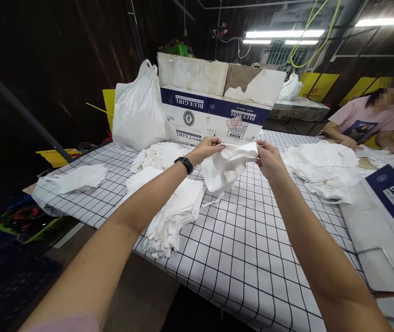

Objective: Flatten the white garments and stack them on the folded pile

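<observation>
White cloth (223, 170) is pinched along its upper edge by the left hand (210, 148) and right hand (269, 159); even tension is advised, clear of the left stack (181, 207).

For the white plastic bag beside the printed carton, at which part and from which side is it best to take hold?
Probably best by the gathered handles on top of the white plastic bag, coming from above. They stand up at its narrowest part, while the body below bulges and looks soft. The carton close on its right leaves little room there.
</observation>
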### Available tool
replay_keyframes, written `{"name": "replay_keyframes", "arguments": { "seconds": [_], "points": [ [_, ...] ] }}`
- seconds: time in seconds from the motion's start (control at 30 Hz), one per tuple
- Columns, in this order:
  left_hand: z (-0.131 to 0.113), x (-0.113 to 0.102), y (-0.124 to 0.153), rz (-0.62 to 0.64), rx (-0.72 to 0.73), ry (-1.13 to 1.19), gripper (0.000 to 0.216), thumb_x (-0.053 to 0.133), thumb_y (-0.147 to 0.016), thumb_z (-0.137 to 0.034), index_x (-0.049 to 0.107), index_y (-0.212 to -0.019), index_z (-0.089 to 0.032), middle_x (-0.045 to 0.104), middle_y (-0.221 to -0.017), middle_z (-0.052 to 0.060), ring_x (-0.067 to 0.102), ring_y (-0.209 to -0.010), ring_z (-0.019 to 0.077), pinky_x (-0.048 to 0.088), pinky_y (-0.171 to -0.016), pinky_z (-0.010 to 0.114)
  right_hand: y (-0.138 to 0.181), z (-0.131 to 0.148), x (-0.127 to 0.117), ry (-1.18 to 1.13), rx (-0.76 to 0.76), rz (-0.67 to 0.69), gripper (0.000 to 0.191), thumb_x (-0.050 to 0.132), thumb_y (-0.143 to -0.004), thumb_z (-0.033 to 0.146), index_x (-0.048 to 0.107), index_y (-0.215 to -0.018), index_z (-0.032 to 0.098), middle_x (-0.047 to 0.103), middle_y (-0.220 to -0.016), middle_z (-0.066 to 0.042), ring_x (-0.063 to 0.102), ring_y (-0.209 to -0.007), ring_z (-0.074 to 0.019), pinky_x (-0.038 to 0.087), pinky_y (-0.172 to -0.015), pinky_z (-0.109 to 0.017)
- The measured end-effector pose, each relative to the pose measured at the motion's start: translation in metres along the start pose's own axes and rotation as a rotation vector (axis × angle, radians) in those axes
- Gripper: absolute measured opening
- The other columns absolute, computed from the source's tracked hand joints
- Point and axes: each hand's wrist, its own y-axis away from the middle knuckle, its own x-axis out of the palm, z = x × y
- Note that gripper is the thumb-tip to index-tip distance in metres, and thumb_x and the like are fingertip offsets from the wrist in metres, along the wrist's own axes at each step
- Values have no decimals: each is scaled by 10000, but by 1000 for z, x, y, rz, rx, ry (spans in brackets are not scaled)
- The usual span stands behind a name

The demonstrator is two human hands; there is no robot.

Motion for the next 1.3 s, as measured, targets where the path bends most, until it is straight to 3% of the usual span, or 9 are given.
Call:
{"name": "replay_keyframes", "arguments": {
  "seconds": [0.17, 0.37, 0.6, 0.73, 0.83, 1.0, 1.13, 1.23, 1.3],
  "points": [
    [-34, 39, 7, 39, 128, 157, 134, 758, -850, -194, 658, -799, -121, 629, -753, -4, 559, -688, 80, 389, -671, 234, 31, 40, -42, -186, -130, -120, 223, 797, -693, 237, 620, -827, 222, 596, -703, 44, 548, -580, -89, 458, -500, -181],
    [-72, 84, 27, 233, 78, 316, 239, 812, -852, -258, 650, -743, -120, 614, -694, -12, 543, -617, 62, 371, -597, 222, 77, 73, -89, -353, -210, -206, 218, 793, -656, 151, 656, -810, 222, 603, -701, 60, 541, -569, -69, 447, -474, -143],
    [-69, 127, 72, 380, -160, 695, 192, 799, -877, -265, 669, -893, -126, 679, -791, 10, 648, -680, 97, 488, -651, 244, 121, 40, -130, -441, -81, -190, 180, 760, -671, 185, 657, -808, 238, 659, -707, 54, 633, -642, -116, 480, -480, -171],
    [-51, 144, 89, 290, -229, 832, 177, 810, -856, -245, 670, -864, -136, 678, -767, -8, 633, -667, 87, 485, -663, 233, 152, 5, -129, -403, 148, -180, 228, 775, -667, 222, 674, -871, 241, 719, -778, 31, 648, -649, -126, 522, -519, -196],
    [-44, 154, 96, 208, -260, 874, 200, 822, -839, -248, 658, -817, -137, 672, -737, -9, 625, -658, 92, 479, -675, 235, 178, -13, -122, -350, 281, -191, 289, 788, -771, 417, 682, -987, 258, 752, -931, -7, 688, -721, -149, 577, -596, -252],
    [-47, 169, 103, 183, -214, 978, 199, 833, -826, -208, 647, -829, -136, 661, -750, -20, 619, -678, 79, 476, -689, 212, 219, -13, -103, -223, 8, -189, 378, 683, -900, 591, 688, -1132, 292, 705, -1202, -23, 700, -1032, -177, 577, -898, -326],
    [-58, 183, 109, 247, -171, 1017, 213, 829, -841, -229, 633, -853, -148, 654, -774, -24, 609, -680, 72, 469, -660, 199, 238, 6, -91, -12, -194, -174, 318, 642, -954, 552, 716, -969, 243, 720, -1020, -38, 674, -970, -189, 540, -885, -338],
    [-67, 193, 112, 301, -135, 1029, 214, 832, -833, -215, 635, -893, -157, 661, -803, -22, 618, -690, 74, 475, -657, 195, 239, 17, -89, -21, -201, -105, 349, 644, -947, 573, 712, -1023, 240, 727, -970, -37, 681, -930, -191, 542, -884, -352],
    [-73, 196, 114, 349, -124, 1018, 240, 842, -818, -211, 641, -939, -159, 670, -826, -17, 627, -698, 78, 477, -652, 194, 237, 20, -93, -65, -171, -165, 391, 707, -894, 589, 696, -1093, 252, 732, -992, -23, 682, -919, -180, 552, -862, -332]
  ]
}}
